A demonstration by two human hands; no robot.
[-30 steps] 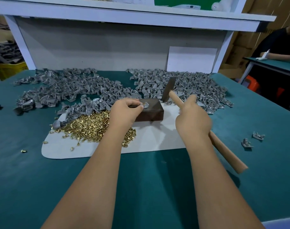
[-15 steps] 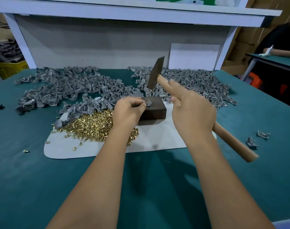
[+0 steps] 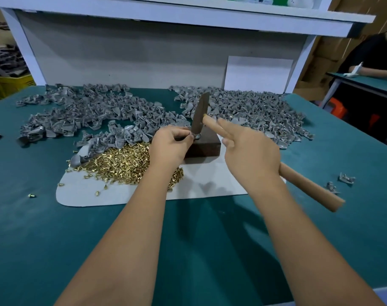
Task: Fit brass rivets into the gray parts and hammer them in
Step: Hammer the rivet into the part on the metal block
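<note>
Lay open across the near green table (image 3: 44,250) — blocked farther back by heaped gray parts (image 3: 89,111), the brass rivets (image 3: 122,164) pile and the dark block (image 3: 205,146) between.

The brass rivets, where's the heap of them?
The brass rivets lie heaped on the white mat, left of the dark block, under the left hand.

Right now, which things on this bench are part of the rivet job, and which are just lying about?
In use: hammer in right hand; gray part pinched by left hand on the dark block; brass rivets; gray part piles.

Lying about: white card, yellow crate, orange stool.
</note>
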